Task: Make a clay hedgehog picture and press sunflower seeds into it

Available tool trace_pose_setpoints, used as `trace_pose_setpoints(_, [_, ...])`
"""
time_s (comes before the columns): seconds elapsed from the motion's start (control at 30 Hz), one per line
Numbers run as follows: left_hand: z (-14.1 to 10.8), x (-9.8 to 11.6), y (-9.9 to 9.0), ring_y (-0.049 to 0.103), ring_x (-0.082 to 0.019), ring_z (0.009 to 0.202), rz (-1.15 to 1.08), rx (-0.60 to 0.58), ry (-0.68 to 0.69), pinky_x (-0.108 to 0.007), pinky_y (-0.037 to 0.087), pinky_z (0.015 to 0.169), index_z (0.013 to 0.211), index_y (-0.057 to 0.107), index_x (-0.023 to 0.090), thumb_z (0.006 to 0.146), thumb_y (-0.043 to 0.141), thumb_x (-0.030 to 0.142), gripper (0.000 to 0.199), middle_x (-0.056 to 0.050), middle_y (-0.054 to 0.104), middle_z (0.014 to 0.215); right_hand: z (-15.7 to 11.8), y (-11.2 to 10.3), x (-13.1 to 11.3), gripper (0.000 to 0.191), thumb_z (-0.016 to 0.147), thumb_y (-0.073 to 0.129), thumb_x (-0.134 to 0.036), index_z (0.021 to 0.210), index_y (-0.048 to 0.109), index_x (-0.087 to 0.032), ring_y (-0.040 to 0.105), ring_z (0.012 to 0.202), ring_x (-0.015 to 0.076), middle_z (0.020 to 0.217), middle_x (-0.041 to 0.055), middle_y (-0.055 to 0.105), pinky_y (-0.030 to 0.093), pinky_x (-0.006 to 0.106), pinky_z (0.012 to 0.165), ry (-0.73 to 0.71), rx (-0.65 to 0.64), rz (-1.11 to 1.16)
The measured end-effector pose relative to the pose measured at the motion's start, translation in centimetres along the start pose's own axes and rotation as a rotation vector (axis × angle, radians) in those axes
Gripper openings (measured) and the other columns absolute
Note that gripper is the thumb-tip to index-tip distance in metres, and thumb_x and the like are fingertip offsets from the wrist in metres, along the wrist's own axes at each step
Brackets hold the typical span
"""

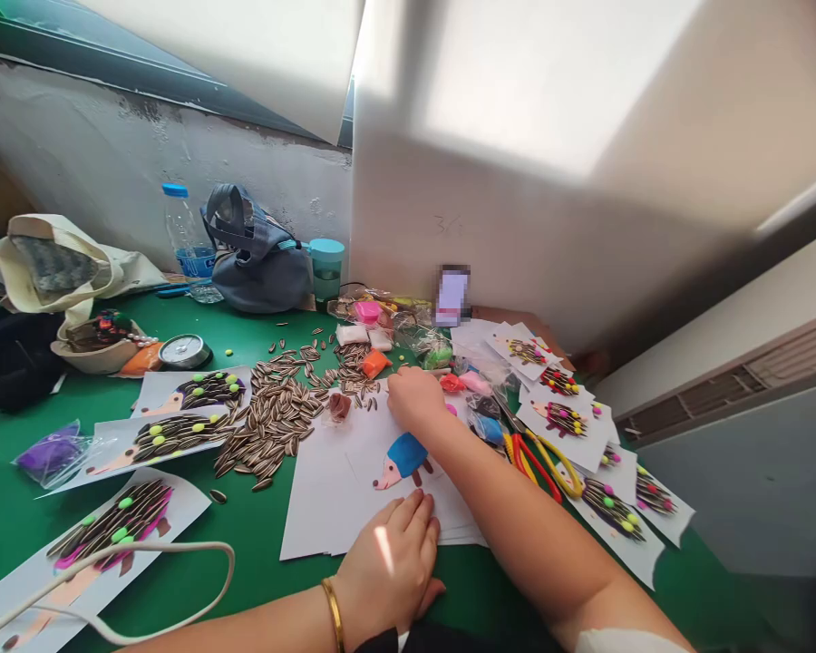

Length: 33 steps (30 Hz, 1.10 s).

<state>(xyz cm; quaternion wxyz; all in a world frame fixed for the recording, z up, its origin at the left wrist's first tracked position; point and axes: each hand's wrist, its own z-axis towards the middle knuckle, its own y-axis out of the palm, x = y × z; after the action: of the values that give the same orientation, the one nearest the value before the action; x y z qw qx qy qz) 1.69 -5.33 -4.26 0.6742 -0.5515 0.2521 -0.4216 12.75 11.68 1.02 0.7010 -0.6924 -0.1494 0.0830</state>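
A blue clay hedgehog (406, 456) with a pink face and brown feet lies on a stack of white paper (319, 490). My left hand (391, 558) rests on the paper's near edge, just below the hedgehog, fingers stretched out and holding nothing. Beyond the hedgehog, my right hand (414, 399) is curled down at the paper's far edge, beside the sunflower seeds and clay packets. Its fingertips are hidden, so what they hold cannot be made out. A pile of striped sunflower seeds (278, 408) spreads left of the paper. Brown clay (340, 407) sits on the sheet.
Seed-covered hedgehog cards (177, 435) lie at left, and several more cards (561, 419) at right. Yellow-handled scissors (558, 467) and red-handled pliers (534, 467) lie beside my right forearm. A white cable (224, 580) loops at front left. A bottle (189, 245), bag (258, 263) and cup (326, 270) stand behind.
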Motion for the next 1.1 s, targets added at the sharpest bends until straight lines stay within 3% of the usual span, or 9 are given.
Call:
trace_pose_setpoints(0.3, [0.1,0.1,-0.1,0.055,-0.039,0.125,-0.004,-0.026,-0.009,-0.046,0.048,0.099,0.124,0.061,0.002,0.094,0.049,0.05,0.058,-0.026,0.057,0.136,-0.2,-0.2,-1.5,0.021,0.095,0.05,-0.026,0.102,0.069,-0.02,0.062,0.098,0.024,0.102,0.0109,0.069,0.046,0.03,0.077,-0.072,-0.043,0.044])
trace_pose_setpoints(0.5, [-0.1,0.1,-0.4,0.053,-0.039,0.127,-0.026,-0.036,-0.013,-0.047,0.046,0.1,0.126,0.059,0.002,0.094,0.05,0.05,0.059,-0.027,0.055,0.138,0.5,0.1,-2.1,0.026,0.087,0.052,-0.012,0.111,0.061,-0.019,0.065,0.09,0.0229,0.1,0.0099,0.069,0.045,0.029,0.074,-0.05,-0.07,0.087])
trace_pose_setpoints(0.67, [-0.1,0.2,-0.5,0.052,-0.04,0.128,-0.044,-0.059,-0.021,-0.049,0.046,0.101,0.127,0.059,0.001,0.094,0.05,0.049,0.059,-0.028,0.055,0.138,-0.3,-1.0,-1.6,0.027,0.087,0.053,-0.014,0.112,0.062,-0.02,0.063,0.096,0.0243,0.104,0.0106,0.069,0.044,0.03,0.077,-0.023,-0.003,0.173])
trace_pose_setpoints(0.8, [-0.1,0.1,-0.3,0.048,-0.04,0.132,-0.072,-0.048,-0.006,-0.048,0.044,0.105,0.131,0.056,0.001,0.093,0.052,0.049,0.061,-0.027,0.052,0.141,-3.8,-2.2,0.5,0.022,0.091,0.048,-0.016,0.103,0.065,-0.021,0.063,0.095,0.0193,0.1,0.006,0.07,0.043,0.026,0.077,0.019,0.06,0.29])
trace_pose_setpoints(0.87, [-0.1,0.0,-0.2,0.046,-0.039,0.134,-0.083,-0.029,0.026,-0.046,0.043,0.107,0.133,0.054,0.002,0.093,0.052,0.048,0.061,-0.026,0.05,0.143,-6.6,-1.9,1.8,0.02,0.091,0.048,-0.017,0.101,0.065,-0.022,0.064,0.086,0.0163,0.091,0.0017,0.071,0.043,0.024,0.07,0.041,0.062,0.361])
trace_pose_setpoints(0.97, [-0.1,0.1,0.0,0.046,-0.036,0.135,-0.077,0.007,0.083,-0.044,0.041,0.109,0.133,0.053,0.002,0.095,0.048,0.044,0.057,-0.023,0.052,0.143,-11.3,0.0,3.0,0.019,0.092,0.046,-0.018,0.096,0.064,-0.022,0.064,0.072,0.0133,0.081,-0.0017,0.07,0.045,0.022,0.063,0.078,0.048,0.472])
trace_pose_setpoints(1.1, [-0.2,0.4,0.1,0.054,-0.036,0.126,-0.059,0.023,0.032,-0.048,0.045,0.103,0.131,0.056,0.004,0.094,0.05,0.041,0.052,-0.022,0.057,0.138,-15.8,3.4,3.1,0.011,0.085,0.055,-0.019,0.086,0.065,-0.021,0.063,0.076,0.0169,0.086,0.0021,0.068,0.049,0.028,0.069,0.172,0.163,0.833])
